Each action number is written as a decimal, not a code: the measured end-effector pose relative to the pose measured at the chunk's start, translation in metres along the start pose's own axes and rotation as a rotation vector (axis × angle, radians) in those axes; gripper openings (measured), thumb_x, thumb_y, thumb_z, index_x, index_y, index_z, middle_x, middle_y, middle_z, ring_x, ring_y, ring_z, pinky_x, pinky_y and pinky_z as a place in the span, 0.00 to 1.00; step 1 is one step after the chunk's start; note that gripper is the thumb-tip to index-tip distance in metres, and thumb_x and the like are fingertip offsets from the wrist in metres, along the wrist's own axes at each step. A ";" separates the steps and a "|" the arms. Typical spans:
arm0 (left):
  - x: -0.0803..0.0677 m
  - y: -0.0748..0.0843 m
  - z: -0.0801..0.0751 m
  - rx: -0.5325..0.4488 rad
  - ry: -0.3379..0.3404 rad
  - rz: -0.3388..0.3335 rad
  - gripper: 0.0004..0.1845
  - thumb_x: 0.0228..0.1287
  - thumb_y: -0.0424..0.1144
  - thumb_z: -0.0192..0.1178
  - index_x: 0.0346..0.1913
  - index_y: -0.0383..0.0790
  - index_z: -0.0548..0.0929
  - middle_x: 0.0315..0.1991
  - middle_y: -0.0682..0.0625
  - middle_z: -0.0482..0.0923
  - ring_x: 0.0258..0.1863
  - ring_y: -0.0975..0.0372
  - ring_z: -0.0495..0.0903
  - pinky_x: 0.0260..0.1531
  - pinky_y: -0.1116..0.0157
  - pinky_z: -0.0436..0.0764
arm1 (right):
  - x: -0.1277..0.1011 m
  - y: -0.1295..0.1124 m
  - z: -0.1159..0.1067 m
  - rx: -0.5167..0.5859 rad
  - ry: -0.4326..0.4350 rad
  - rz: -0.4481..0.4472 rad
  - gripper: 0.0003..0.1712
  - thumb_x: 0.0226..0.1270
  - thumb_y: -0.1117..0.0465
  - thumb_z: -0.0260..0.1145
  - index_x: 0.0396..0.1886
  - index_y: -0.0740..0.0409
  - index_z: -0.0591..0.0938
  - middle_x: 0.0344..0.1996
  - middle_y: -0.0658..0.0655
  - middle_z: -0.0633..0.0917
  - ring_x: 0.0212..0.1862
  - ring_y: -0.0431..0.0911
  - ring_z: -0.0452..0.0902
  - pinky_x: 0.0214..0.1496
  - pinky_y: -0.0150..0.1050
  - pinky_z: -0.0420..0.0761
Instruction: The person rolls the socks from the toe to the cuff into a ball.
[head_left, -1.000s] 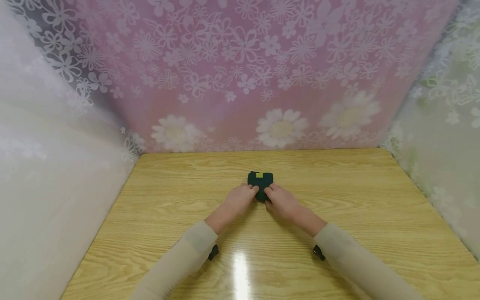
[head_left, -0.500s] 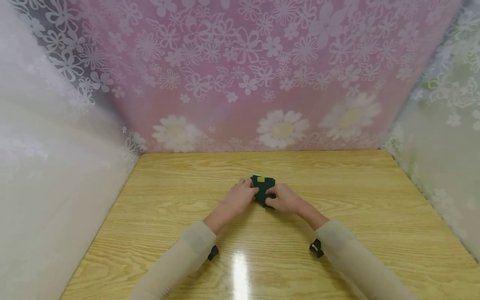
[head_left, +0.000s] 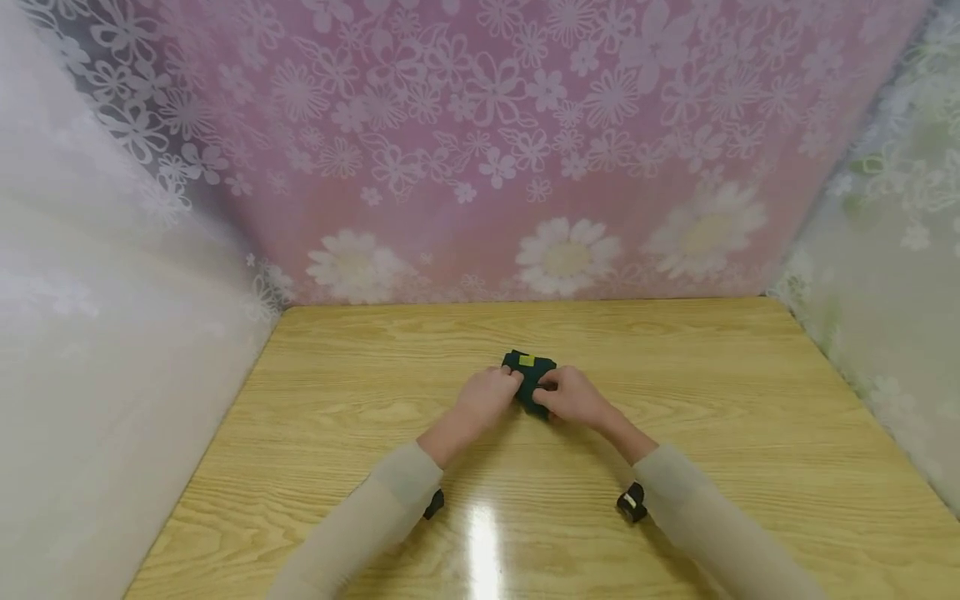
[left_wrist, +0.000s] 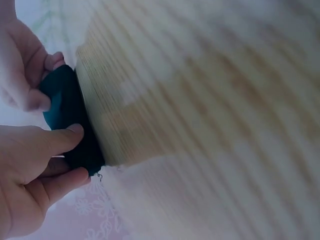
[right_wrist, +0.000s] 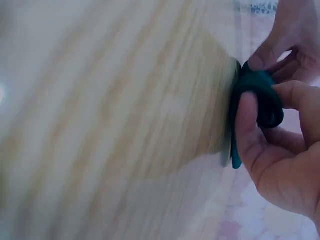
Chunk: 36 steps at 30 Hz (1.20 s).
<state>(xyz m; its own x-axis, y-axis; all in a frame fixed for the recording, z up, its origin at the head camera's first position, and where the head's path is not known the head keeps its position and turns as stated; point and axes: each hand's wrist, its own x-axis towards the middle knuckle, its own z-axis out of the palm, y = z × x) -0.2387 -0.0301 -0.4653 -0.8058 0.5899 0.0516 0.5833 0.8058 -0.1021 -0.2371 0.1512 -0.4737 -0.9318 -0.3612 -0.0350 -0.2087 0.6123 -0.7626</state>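
A small piece of dark green folded cloth [head_left: 531, 403] lies on the wooden table [head_left: 360, 400], with a yellow patch [head_left: 527, 361] near its far edge. My left hand [head_left: 487, 400] pinches its left side, thumb on top and fingers at the edge in the left wrist view. On the opposite side my right hand [head_left: 577, 398] grips the near right part between thumb and forefinger. The right wrist view shows the cloth [right_wrist: 257, 82] curled into a rolled fold between that thumb and finger. Its underside is hidden.
A pink flowered curtain [head_left: 450, 150] hangs behind the table's far edge. Pale sheets stand at the left [head_left: 112, 333] and right [head_left: 892, 292]. A black wrist device [head_left: 632, 502] sits under the right sleeve.
The cloth has turned slightly and shifted a little right and nearer. My right hand has changed its grip, its thumb and forefinger now pinching the near right part; the left hand keeps hold.
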 end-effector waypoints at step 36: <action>0.001 -0.009 0.002 -0.119 -0.031 -0.040 0.16 0.73 0.32 0.57 0.61 0.42 0.79 0.59 0.44 0.78 0.56 0.54 0.80 0.47 0.60 0.83 | 0.007 0.005 -0.011 0.004 -0.079 -0.026 0.20 0.64 0.64 0.65 0.52 0.72 0.83 0.13 0.56 0.84 0.13 0.43 0.75 0.25 0.36 0.79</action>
<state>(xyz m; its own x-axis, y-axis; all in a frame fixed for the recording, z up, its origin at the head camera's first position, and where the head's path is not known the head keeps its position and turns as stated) -0.2453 -0.0368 -0.4658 -0.8303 0.5568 0.0224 0.5572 0.8302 0.0183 -0.2484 0.1593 -0.4711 -0.9000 -0.4310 -0.0660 -0.2306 0.5991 -0.7668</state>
